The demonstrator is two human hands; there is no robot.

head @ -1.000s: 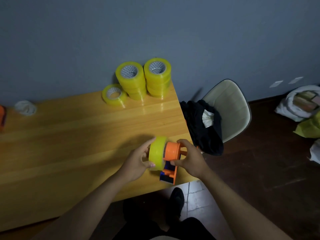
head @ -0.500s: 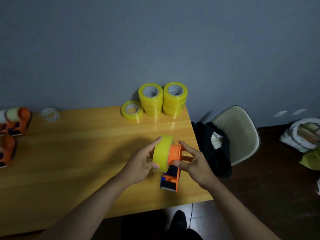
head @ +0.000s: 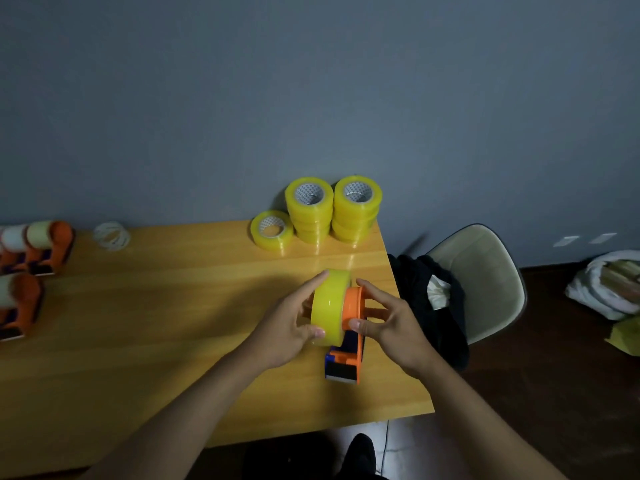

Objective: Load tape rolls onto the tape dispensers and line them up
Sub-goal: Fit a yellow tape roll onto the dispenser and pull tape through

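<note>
A yellow tape roll point(head: 329, 306) stands on edge against the orange wheel of a tape dispenser point(head: 349, 341) near the table's right edge. My left hand point(head: 291, 320) grips the roll from the left, thumb on its front rim and fingers over its top. My right hand point(head: 391, 323) holds the dispenser's orange wheel from the right between thumb and fingers. The dispenser's blue and orange nose points toward me and rests on the wooden table point(head: 156, 323).
Two stacks of yellow rolls point(head: 334, 209) and a single roll point(head: 272, 230) sit at the table's back right. Loaded orange dispensers point(head: 41, 247) and another point(head: 17, 303) stand at the left edge, a clear roll point(head: 111, 235) behind. A chair point(head: 481, 278) with dark clothes stands right.
The camera has tilted up and left, bringing the loaded dispensers at the left into view. My hands stay on the roll and dispenser, now a little farther onto the table.
</note>
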